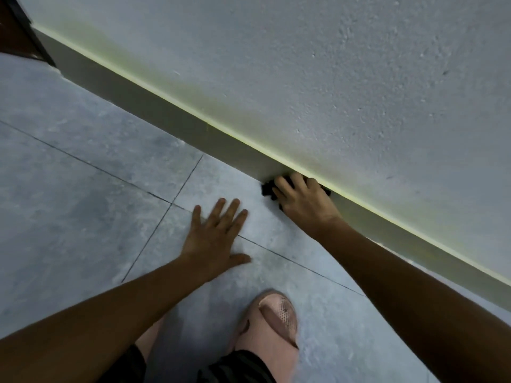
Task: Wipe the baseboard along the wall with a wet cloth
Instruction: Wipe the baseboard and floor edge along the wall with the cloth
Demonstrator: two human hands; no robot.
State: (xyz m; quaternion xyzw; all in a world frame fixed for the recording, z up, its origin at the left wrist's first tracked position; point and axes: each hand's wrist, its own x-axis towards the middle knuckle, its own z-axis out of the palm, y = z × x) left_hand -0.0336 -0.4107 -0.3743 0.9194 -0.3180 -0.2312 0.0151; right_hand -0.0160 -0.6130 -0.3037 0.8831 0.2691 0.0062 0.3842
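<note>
A grey baseboard (pixel 154 111) runs diagonally from upper left to lower right, at the foot of a rough pale wall (pixel 331 78). My right hand (pixel 304 200) presses a dark cloth (pixel 267 189) against the baseboard near the floor; the hand covers most of the cloth. My left hand (pixel 215 239) lies flat on the tiled floor (pixel 83 189), fingers spread, a short way to the left of the cloth, and it holds nothing.
A pink perforated slipper (pixel 276 322) is on my foot near the bottom centre. A dark door frame or piece of furniture (pixel 19 31) stands at the top left corner, where the baseboard ends. Dark grout lines cross the floor.
</note>
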